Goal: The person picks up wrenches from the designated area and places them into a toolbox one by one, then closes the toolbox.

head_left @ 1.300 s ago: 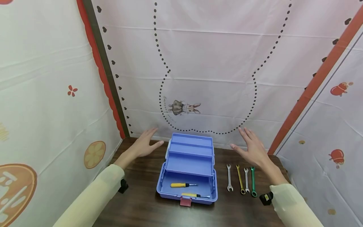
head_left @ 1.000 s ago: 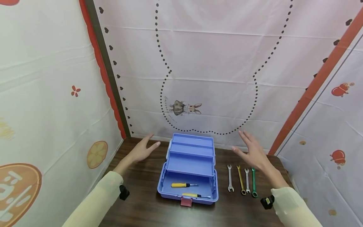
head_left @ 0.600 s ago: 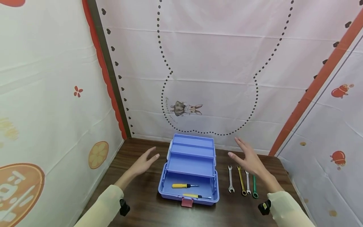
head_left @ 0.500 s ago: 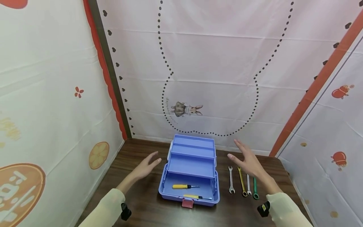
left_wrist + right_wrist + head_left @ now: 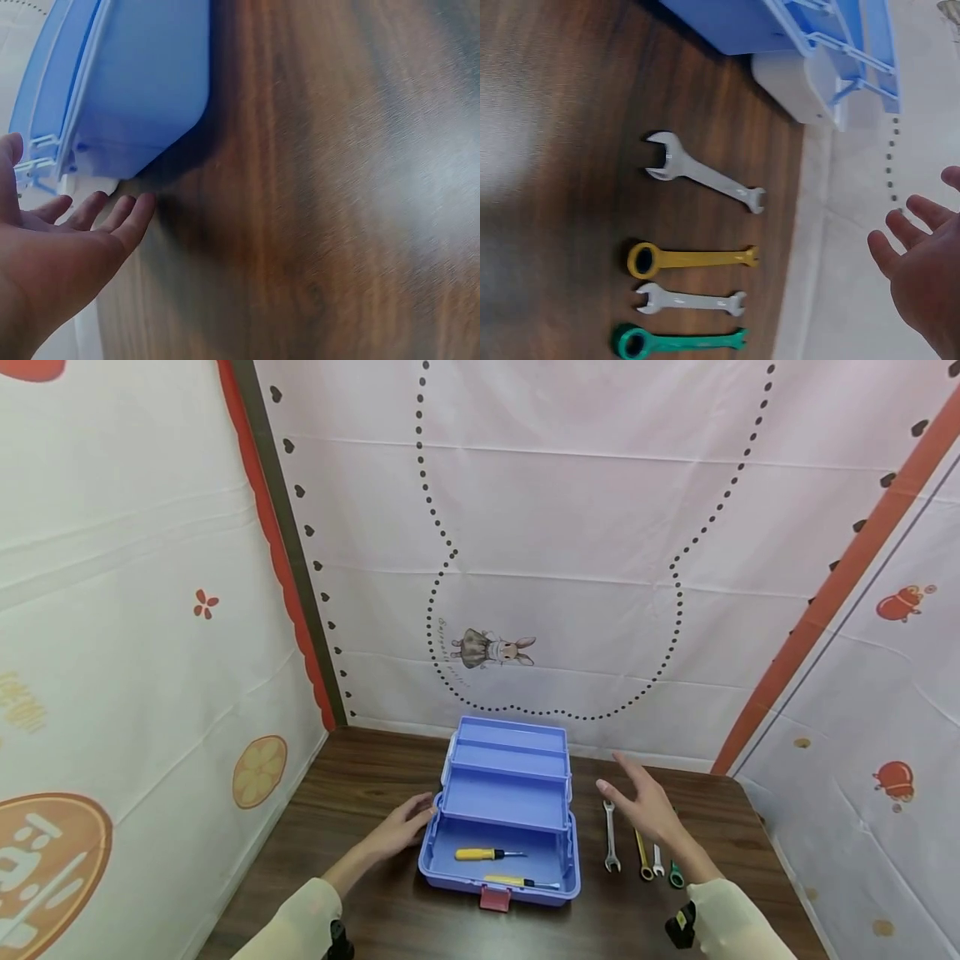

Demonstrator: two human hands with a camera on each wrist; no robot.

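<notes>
A blue toolbox [image 5: 540, 839] stands on the dark wood-grain table [image 5: 390, 918], its tiered trays [image 5: 504, 797] raised at the far side and its red latch [image 5: 494, 898] hanging at the near edge. On the floor of the box lie two yellow-handled screwdrivers, the far one [image 5: 491, 853] and the near one [image 5: 522, 882], both with their tips toward the right. The left hand [image 5: 401, 831] is at the left side of the toolbox, its fingers relaxed and slightly bent, gripping nothing; I cannot tell whether the fingertips touch the box wall. The right hand [image 5: 651, 814] is raised to the right of the toolbox, fingers and thumb spread and holding nothing, and from the head it covers parts of the wrenches. Those lie on the table right of the box, side by side and apart: from left to right, a larger silver wrench [image 5: 611, 837], a yellow wrench [image 5: 697, 259], a smaller silver wrench [image 5: 691, 301] and a green wrench [image 5: 686, 342]. Both arms wear pale sleeves [image 5: 300, 918], and a black device [image 5: 681, 925] sits at the right wrist. Behind the table's far edge hangs a pale cloth [image 5: 555, 527] printed with a rabbit [image 5: 491, 648].
</notes>
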